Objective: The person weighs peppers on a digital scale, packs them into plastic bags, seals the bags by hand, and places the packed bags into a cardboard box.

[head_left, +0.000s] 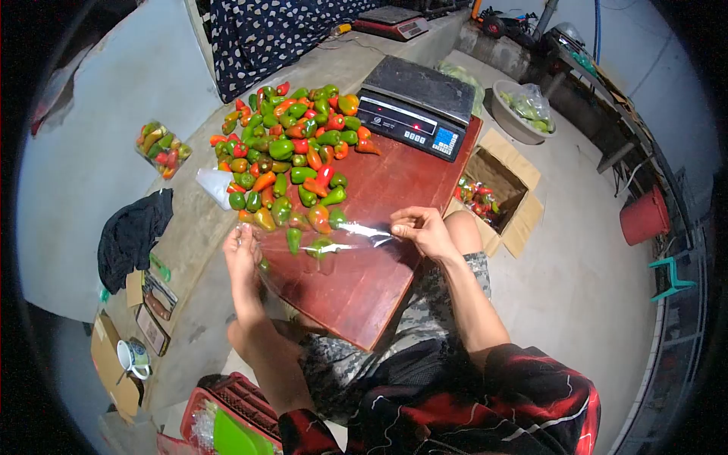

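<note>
Shiny black-and-red shirt (485,394) is nearest. The left hand (243,254) and right hand (428,231) both grip the clear plastic film (353,236) by opposite sides, probably so that such thin, slippery material stays spread. It is above the smooth red table (341,292), over a few peppers (280,148); most are heaped beyond, glossy and blunt, beside the flat scale (417,87), perhaps for easy reach.

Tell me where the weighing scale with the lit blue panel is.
In the head view, the weighing scale sits at the far right corner of the red table, right beside the pile of peppers.
</note>
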`<state>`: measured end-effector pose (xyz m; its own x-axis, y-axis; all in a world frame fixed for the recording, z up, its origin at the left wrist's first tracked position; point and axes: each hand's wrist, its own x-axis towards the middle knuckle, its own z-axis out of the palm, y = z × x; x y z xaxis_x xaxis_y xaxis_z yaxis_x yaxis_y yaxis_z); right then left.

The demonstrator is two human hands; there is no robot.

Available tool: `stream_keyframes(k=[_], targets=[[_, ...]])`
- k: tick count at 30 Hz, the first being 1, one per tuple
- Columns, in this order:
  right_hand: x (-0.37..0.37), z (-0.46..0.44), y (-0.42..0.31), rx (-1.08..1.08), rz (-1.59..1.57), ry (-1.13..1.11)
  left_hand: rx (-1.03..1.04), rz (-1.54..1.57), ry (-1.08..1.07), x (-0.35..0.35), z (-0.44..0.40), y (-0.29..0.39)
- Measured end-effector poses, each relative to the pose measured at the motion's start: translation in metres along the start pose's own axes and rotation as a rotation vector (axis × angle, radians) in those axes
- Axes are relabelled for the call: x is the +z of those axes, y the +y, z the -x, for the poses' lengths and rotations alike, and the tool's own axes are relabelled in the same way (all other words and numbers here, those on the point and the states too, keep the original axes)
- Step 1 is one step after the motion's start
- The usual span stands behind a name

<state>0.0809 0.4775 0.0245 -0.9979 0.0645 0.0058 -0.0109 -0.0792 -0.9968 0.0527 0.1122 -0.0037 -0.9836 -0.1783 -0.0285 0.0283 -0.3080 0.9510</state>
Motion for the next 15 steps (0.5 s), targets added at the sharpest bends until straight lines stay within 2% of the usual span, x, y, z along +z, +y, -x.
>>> stream_keyframes(k=[3, 5, 7, 9, 13, 15], targets=[[-0.014, -0.005, 0.019, -0.036, 0.062, -0.107, 0.000, -0.018, -0.022, -0.003, -0.001, 0.002], [-0.019, -0.002, 0.011, 0.117, 0.208, -0.062, -0.002, -0.022, -0.015, -0.001, 0.001, 0.002], [-0.017, -0.001, 0.010, 0.119, 0.186, -0.069, -0.006, -0.024, -0.011, 0.001, 0.003, 0.003], [-0.009, 0.000, 0.012, 0.025, -0.026, -0.112, -0.020, 0.003, 0.041, 0.003, 0.003, 0.004], [-0.017, -0.002, 0.019, -0.003, 0.130, -0.141, 0.005, -0.040, 0.045, -0.001, 0.001, 0.002], [-0.008, -0.001, 0.018, -0.008, 0.056, -0.142, -0.040, -0.063, -0.006, -0.010, -0.003, 0.002]])
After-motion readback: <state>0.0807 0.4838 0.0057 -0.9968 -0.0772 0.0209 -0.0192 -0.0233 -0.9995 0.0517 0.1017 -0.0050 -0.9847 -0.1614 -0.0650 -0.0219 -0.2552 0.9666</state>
